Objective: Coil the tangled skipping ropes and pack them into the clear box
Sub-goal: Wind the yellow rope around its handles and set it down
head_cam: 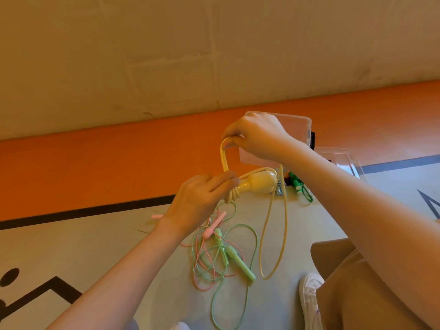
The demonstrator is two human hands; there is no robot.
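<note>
Standing behind the right hand [256, 135], the clear box [298, 126].

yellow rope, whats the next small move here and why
Probably bring the right hand down and lay its loop of yellow rope round the yellow handle that the left hand grips. A few turns already sit there, and a long tail hangs loose to the floor.
</note>
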